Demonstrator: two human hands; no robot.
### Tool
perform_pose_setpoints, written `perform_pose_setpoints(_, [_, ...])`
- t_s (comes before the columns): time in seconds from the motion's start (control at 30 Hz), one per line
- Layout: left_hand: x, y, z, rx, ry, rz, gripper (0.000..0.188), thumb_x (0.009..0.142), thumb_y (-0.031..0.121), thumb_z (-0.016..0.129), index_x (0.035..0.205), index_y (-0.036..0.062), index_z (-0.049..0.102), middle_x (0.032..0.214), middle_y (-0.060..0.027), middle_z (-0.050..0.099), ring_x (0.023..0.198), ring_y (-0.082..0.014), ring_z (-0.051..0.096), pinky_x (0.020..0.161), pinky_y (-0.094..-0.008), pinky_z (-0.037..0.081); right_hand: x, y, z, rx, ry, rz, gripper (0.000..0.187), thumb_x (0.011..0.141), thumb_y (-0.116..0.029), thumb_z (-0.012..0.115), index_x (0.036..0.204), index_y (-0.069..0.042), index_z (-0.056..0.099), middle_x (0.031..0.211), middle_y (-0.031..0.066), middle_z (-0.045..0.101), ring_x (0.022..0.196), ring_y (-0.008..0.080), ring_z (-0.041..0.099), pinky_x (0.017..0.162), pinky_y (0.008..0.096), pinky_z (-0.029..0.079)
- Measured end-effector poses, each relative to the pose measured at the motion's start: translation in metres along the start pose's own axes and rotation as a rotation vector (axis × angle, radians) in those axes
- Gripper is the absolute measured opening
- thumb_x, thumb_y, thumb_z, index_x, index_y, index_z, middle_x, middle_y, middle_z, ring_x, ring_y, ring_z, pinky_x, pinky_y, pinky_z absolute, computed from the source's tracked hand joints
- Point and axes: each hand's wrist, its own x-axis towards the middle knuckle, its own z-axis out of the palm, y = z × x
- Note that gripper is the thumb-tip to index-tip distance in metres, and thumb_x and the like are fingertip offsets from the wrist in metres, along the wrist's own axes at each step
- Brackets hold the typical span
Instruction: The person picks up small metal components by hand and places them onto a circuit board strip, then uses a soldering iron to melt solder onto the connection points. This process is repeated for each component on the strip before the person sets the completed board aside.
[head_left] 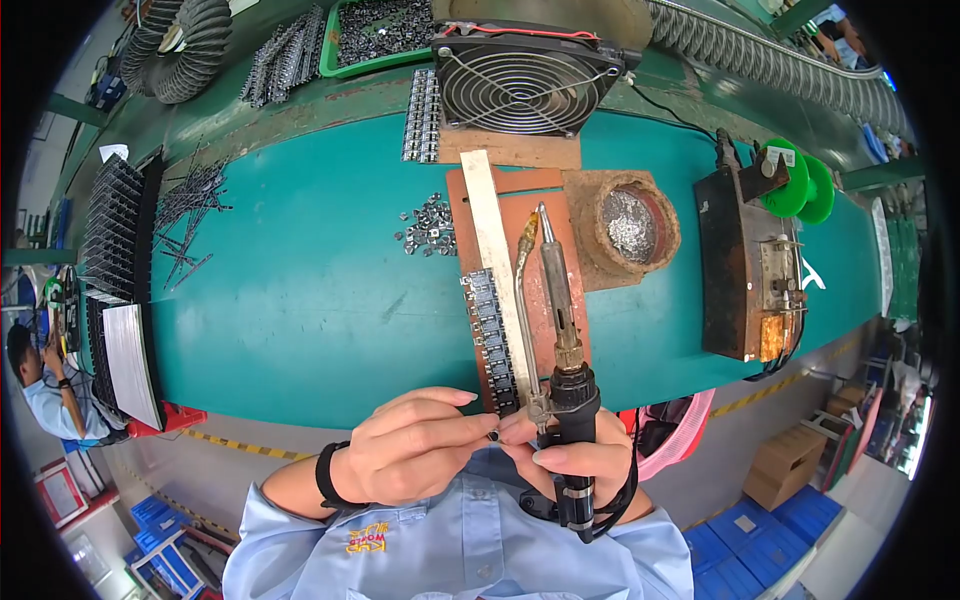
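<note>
My right hand (600, 455) is wrapped around the black handle of a soldering iron (575, 405). The iron points away from me, and a thin solder feed tube (520, 290) runs along its left side. Close beside it, my left hand (410, 448), with a black band at the wrist, pinches a tiny dark part (493, 435). The fingertips of both hands nearly meet there, so the part is mostly hidden. Just beyond them, a row of small black components (490, 335) lies along a pale metal bar (487, 210) on a reddish-brown board (540, 330).
A fan (525, 90) stands behind the board. Right of the iron's tip is a round pot (665, 222) with silvery solder bits. Farther right sits a metal box (730, 270) beside a green spool (790, 180). Loose small parts (430, 225) lie left of the board, and racked strips (110, 230) far left.
</note>
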Motion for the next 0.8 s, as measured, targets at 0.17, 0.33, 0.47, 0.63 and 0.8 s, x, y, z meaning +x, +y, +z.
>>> perform_pose_setpoints(0.17, [-0.003, -0.007, 0.002, -0.023, -0.008, -0.099, 0.03, 0.064, -0.011, 0.066, 0.08, 0.003, 0.045, 0.083, -0.0155, 0.062, 0.068, -0.0239, 0.06, 0.069, -0.0366, 0.052, 0.002, 0.005, -0.001, -0.088, 0.012, -0.038, 0.041, 0.06, 0.003, 0.071, 0.097, -0.009, 0.056, 0.087, 0.0129, 0.062, 0.075, 0.0255, 0.062, 0.067, 0.0333, 0.049])
perform_pose_setpoints(0.33, [-0.003, -0.018, 0.001, -0.479, 0.127, -0.767, 0.021, 0.074, -0.006, 0.06, 0.085, 0.0034, 0.045, 0.081, -0.01, 0.061, 0.071, -0.018, 0.059, 0.071, -0.0312, 0.051, -0.008, 0.013, -0.012, -0.146, 0.1, 0.059, 0.042, 0.064, 0.005, 0.068, 0.1, -0.008, 0.051, 0.085, 0.0151, 0.063, 0.073, 0.0253, 0.062, 0.069, 0.0345, 0.048])
perform_pose_setpoints(0.47, [0.0, -0.034, -0.003, -0.907, 0.095, -1.146, 0.017, 0.08, -0.003, 0.057, 0.089, 0.0037, 0.044, 0.083, -0.0061, 0.059, 0.075, -0.0126, 0.057, 0.071, -0.027, 0.048, -0.02, 0.027, -0.015, -0.21, 0.161, 0.154, 0.04, 0.067, 0.005, 0.066, 0.1, -0.007, 0.047, 0.081, 0.0168, 0.063, 0.07, 0.0255, 0.061, 0.071, 0.0359, 0.047])
perform_pose_setpoints(0.63, [0.001, -0.042, -0.001, -1.054, 0.045, -1.202, 0.014, 0.082, -0.002, 0.055, 0.091, 0.0042, 0.045, 0.083, -0.0053, 0.058, 0.076, -0.011, 0.057, 0.071, -0.0242, 0.047, -0.025, 0.034, -0.017, -0.131, 0.224, 0.189, 0.033, 0.073, 0.002, 0.063, 0.099, -0.008, 0.044, 0.082, 0.0175, 0.063, 0.074, 0.026, 0.06, 0.072, 0.0367, 0.045])
perform_pose_setpoints(0.8, [0.0, -0.044, -0.001, -1.05, 0.031, -1.192, 0.014, 0.082, -0.002, 0.055, 0.091, 0.004, 0.045, 0.083, -0.005, 0.058, 0.076, -0.0109, 0.057, 0.07, -0.0228, 0.046, -0.014, 0.031, -0.018, -0.246, 0.054, 0.092, 0.037, 0.066, 0.0, 0.067, 0.097, -0.011, 0.051, 0.084, 0.0102, 0.063, 0.083, 0.0228, 0.057, 0.074, 0.0344, 0.043])
